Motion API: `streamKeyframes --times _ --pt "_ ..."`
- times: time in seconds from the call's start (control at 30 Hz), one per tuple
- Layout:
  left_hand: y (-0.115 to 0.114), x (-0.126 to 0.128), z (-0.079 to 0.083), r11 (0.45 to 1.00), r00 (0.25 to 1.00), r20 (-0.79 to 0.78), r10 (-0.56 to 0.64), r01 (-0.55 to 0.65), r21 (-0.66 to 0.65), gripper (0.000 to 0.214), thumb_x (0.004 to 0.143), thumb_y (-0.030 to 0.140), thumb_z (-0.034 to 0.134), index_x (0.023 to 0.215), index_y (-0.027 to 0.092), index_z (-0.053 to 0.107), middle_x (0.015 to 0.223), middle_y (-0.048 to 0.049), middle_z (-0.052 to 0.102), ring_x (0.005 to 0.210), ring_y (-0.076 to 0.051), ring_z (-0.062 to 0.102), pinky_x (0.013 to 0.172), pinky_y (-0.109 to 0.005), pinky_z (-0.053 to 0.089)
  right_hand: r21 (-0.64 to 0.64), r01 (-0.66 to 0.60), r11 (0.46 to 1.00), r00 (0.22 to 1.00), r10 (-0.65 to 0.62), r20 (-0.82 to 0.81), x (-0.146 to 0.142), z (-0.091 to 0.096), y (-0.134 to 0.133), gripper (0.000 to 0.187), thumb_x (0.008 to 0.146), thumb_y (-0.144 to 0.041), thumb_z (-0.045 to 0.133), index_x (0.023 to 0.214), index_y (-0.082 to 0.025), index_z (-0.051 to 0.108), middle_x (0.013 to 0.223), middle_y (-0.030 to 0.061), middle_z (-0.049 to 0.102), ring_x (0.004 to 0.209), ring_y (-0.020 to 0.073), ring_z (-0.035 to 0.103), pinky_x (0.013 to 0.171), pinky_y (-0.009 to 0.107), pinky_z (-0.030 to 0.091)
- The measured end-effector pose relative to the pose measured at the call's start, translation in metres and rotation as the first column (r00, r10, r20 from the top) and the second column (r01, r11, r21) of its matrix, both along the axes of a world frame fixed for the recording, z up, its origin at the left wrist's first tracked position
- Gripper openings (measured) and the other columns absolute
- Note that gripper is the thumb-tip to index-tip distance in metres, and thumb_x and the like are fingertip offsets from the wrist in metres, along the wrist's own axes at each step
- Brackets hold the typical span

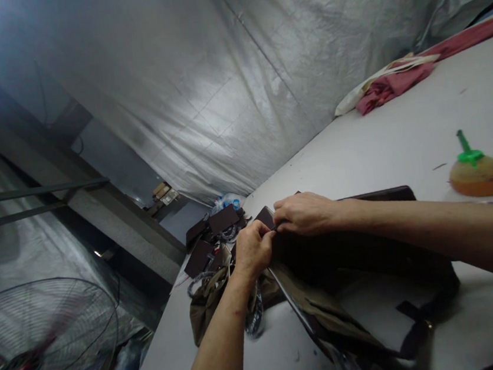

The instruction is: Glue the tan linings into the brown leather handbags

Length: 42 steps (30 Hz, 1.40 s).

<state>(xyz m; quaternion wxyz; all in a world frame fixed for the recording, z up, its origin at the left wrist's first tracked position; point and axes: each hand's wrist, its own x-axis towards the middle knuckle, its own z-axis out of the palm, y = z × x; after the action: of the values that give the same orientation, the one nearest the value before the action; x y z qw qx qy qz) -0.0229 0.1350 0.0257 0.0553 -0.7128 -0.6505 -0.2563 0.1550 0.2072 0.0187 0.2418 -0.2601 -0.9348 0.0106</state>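
Observation:
A dark brown bag (369, 248) with an olive-brown lining (318, 304) lies open on the white table in front of me. My left hand (252, 248) pinches its far edge between thumb and fingers. Close beside it, my right hand (303, 214) is closed on the same edge, fingertips almost touching the left ones. What exactly lies between the fingertips is too small to make out. A dark strap (417, 332) with a small metal piece hangs at the bag's near end.
Dark brown panels (223, 218) and olive cloth (211, 305) are heaped beyond my left hand. A bottle of amber liquid with a green spout (481, 175) stands at right. Reddish cloth (395, 86) lies along the back edge. A caged fan (46, 344) is at left.

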Motion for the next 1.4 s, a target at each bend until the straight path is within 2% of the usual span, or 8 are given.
streamKeyframes --times 0.13,0.27,0.37,0.53,0.87,1.07,1.3,1.4 --pt "0.000 -0.005 -0.002 1.000 0.994 0.103 -0.021 0.023 -0.016 0.016 0.074 0.022 0.075 0.078 0.018 0.060 0.076 -0.0004 0.067 0.071 -0.015 0.060 0.068 -0.027 0.043 0.015 0.007 1.000 1.000 -0.007 0.014 -0.011 -0.004 0.005 0.026 0.088 -0.030 0.048 0.092 -0.021 0.072 0.093 0.0079 0.072 0.083 0.0218 0.066 0.060 0.028 0.033" --pt "-0.004 -0.015 -0.006 0.992 0.924 0.382 -0.015 0.060 -0.108 0.059 0.052 0.019 0.088 0.097 0.019 0.049 0.090 -0.0002 0.067 0.069 -0.012 0.058 0.064 -0.024 0.044 0.036 0.035 0.999 0.999 -0.036 0.018 -0.013 -0.006 0.006 0.026 0.089 -0.030 0.048 0.092 -0.020 0.071 0.092 0.0088 0.073 0.083 0.0226 0.067 0.059 0.028 0.033" --pt "-0.009 -0.025 -0.012 0.974 0.852 0.521 0.046 0.078 -0.213 0.051 0.054 0.016 0.083 0.091 0.019 0.048 0.078 0.0029 0.063 0.062 -0.010 0.056 0.057 -0.021 0.042 0.030 0.036 0.999 0.999 -0.037 0.029 -0.011 -0.005 0.004 0.026 0.090 -0.028 0.047 0.090 -0.019 0.071 0.092 0.0095 0.073 0.083 0.0223 0.067 0.061 0.028 0.034" --pt "-0.010 -0.033 -0.020 0.963 0.757 0.652 0.045 0.140 -0.229 0.030 0.060 0.019 0.077 0.078 0.017 0.053 0.065 0.0046 0.060 0.055 -0.008 0.052 0.055 -0.019 0.039 0.017 0.047 0.999 0.999 -0.047 0.022 -0.011 -0.005 0.002 0.027 0.090 -0.028 0.047 0.085 -0.019 0.071 0.090 0.0101 0.073 0.080 0.0227 0.068 0.060 0.029 0.034" --pt "0.005 -0.036 -0.025 0.990 0.903 0.429 0.008 0.053 -0.129 0.009 0.069 0.024 0.072 0.068 0.016 0.067 0.062 0.0034 0.063 0.058 -0.011 0.056 0.056 -0.021 0.041 0.028 0.065 0.997 0.997 -0.066 0.028 -0.013 -0.005 -0.005 0.028 0.091 -0.029 0.047 0.087 -0.017 0.072 0.092 0.0124 0.074 0.083 0.0240 0.068 0.063 0.029 0.038" --pt "0.006 -0.028 -0.017 0.978 0.909 0.414 -0.041 0.121 -0.168 0.013 0.068 0.024 0.075 0.076 0.016 0.070 0.068 0.0023 0.067 0.062 -0.011 0.057 0.059 -0.020 0.042 0.088 0.030 0.996 0.999 -0.028 -0.015 -0.013 -0.011 -0.006 0.029 0.090 -0.028 0.046 0.084 -0.017 0.072 0.089 0.0110 0.074 0.077 0.0213 0.066 0.061 0.028 0.035" --pt "0.009 -0.023 -0.016 0.993 0.969 0.247 -0.018 0.046 -0.107 0.012 0.073 0.030 0.071 0.076 0.020 0.077 0.071 0.0000 0.072 0.068 -0.015 0.062 0.060 -0.022 0.044 -0.174 -0.081 0.981 0.996 0.074 -0.044 0.004 0.005 0.006 0.045 0.096 -0.040 0.036 0.086 -0.018 0.073 0.074 0.0050 0.070 0.063 0.0145 0.058 0.057 0.025 0.033" --pt "0.007 -0.023 -0.014 0.993 0.975 0.222 -0.030 0.054 -0.104 0.012 0.074 0.030 0.070 0.075 0.020 0.077 0.071 0.0003 0.072 0.069 -0.015 0.062 0.060 -0.022 0.043 -0.141 -0.106 0.984 0.994 0.109 0.015 0.007 0.007 0.008 0.032 0.091 -0.038 0.047 0.097 -0.021 0.074 0.084 0.0050 0.073 0.070 0.0156 0.062 0.059 0.024 0.034"
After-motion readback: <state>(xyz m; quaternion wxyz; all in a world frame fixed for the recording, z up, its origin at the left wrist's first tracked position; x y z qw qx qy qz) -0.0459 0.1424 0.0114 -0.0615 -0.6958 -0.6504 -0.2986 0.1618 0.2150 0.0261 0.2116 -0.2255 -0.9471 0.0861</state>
